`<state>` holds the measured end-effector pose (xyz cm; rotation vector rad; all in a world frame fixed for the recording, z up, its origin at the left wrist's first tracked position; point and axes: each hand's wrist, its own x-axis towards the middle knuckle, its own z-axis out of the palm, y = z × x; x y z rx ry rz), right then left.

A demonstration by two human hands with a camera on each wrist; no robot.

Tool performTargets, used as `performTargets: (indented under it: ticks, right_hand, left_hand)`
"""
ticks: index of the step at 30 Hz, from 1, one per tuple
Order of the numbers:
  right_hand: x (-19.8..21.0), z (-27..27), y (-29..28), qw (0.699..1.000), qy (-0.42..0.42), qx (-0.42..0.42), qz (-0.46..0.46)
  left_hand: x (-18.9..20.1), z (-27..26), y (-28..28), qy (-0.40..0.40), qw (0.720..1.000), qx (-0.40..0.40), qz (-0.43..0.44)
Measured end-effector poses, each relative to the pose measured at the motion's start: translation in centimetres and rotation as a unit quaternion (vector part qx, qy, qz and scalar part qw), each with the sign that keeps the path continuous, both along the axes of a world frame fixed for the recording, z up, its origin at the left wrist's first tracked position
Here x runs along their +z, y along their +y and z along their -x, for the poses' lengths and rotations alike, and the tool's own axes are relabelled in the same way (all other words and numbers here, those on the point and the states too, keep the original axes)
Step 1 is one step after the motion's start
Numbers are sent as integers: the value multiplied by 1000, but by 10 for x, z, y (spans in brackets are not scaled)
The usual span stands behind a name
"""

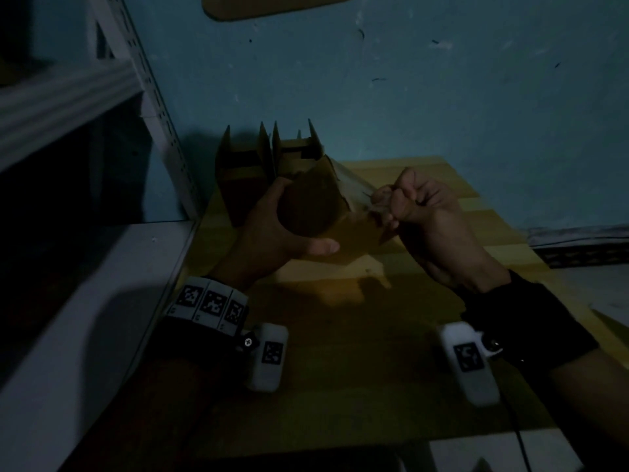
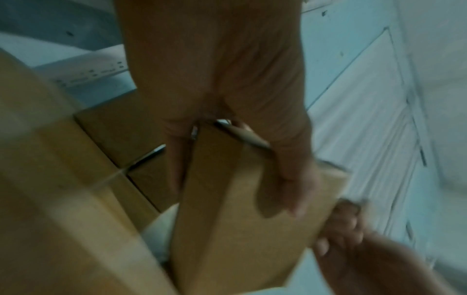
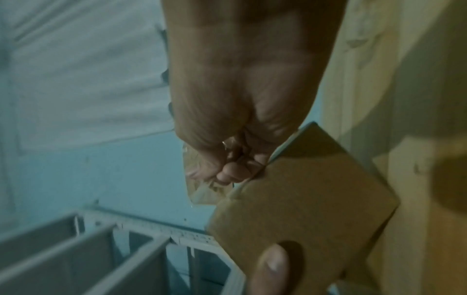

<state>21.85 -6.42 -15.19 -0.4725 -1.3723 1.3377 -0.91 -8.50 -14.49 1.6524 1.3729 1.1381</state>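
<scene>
Head: a brown box (image 1: 316, 212) is held over the worktop (image 1: 391, 321) in the curled left hand (image 1: 272, 240); its clear tape (image 1: 354, 189) is pinched by the right hand (image 1: 425, 206). Behind, open boxes (image 1: 245, 172) look dark inside. Left wrist: box gripped. Right wrist: crinkly tape squeezed.

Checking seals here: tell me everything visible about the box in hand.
The box is small, plain brown cardboard and looks closed. It is held tilted above the table. The left hand grips it, with the thumb across one face. The right hand pinches a strip of clear tape that runs from the box's edge, partly peeled. No print or label shows.
</scene>
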Motion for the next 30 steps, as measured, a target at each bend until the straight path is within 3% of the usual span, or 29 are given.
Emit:
performTargets:
  ticks: [5, 9, 13, 15, 22, 27, 30]
  right_hand:
    - [9, -16, 3, 994, 87, -2, 73]
    - [14, -44, 15, 983, 67, -139, 96]
    - [8, -76, 26, 942, -16, -328, 64]
    - [3, -88, 29, 922, -56, -377, 59]
    - [-12, -87, 37, 903, -182, -380, 85]
    - [-24, -89, 47, 888, -199, -400, 111]
    - [-31, -95, 48, 834, -313, -453, 38]
  left_hand:
    - [-2, 4, -1, 0, 1000, -12, 6]
    - [-5, 7, 0, 3, 1000, -1, 19]
    - [-4, 5, -2, -9, 1000, -7, 11]
    - [-3, 4, -2, -8, 1000, -9, 9]
    - [-2, 3, -2, -19, 1000, -14, 7]
    - [-1, 3, -3, -15, 1000, -15, 5]
    - [0, 2, -4, -18, 1000, -16, 8]
